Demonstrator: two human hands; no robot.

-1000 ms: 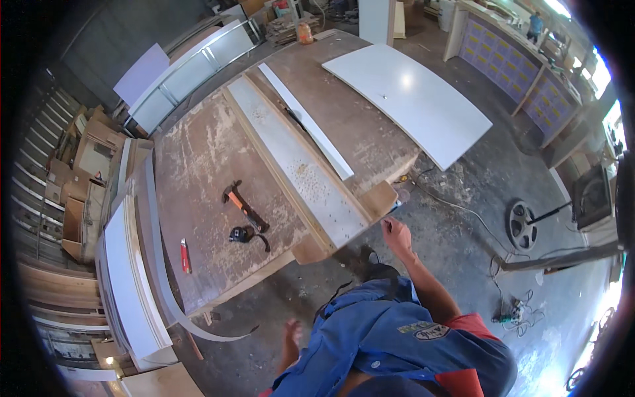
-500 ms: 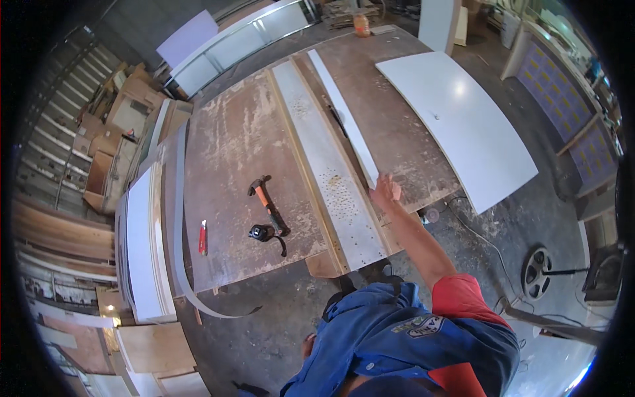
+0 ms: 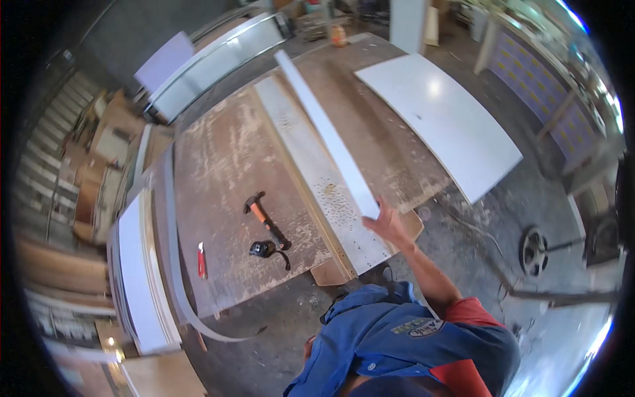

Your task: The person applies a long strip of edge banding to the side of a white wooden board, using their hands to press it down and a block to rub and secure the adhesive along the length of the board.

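My right hand (image 3: pixel 391 229) grips the near end of a long, narrow white strip (image 3: pixel 324 126), thumb on one side and fingers on the other. The strip slants away over the table, its near end above the edge of a long pale board (image 3: pixel 278 112) dotted with small holes and framed by wooden rails. Close to my waist, only a bit of my left hand (image 3: pixel 309 347) shows beside the blue apron; its fingers are mostly hidden. Left of the board lie a claw hammer (image 3: pixel 261 213) with an orange and black handle, a black tape measure (image 3: pixel 263 249) and a red utility knife (image 3: pixel 202 259).
The worn brown table (image 3: pixel 218 172) carries a white panel (image 3: pixel 443 119) overhanging its right edge. A grey band (image 3: pixel 173 231) curls off the left side, near stacked white panels (image 3: pixel 135 278). A spoked wheel (image 3: pixel 533 250) stands at right, and an orange container (image 3: pixel 338 36) at the far edge.
The white strip has been lifted and shifted left toward the board with holes, its near end coming closer to me. My right hand has moved nearer with it. The view has shifted slightly.
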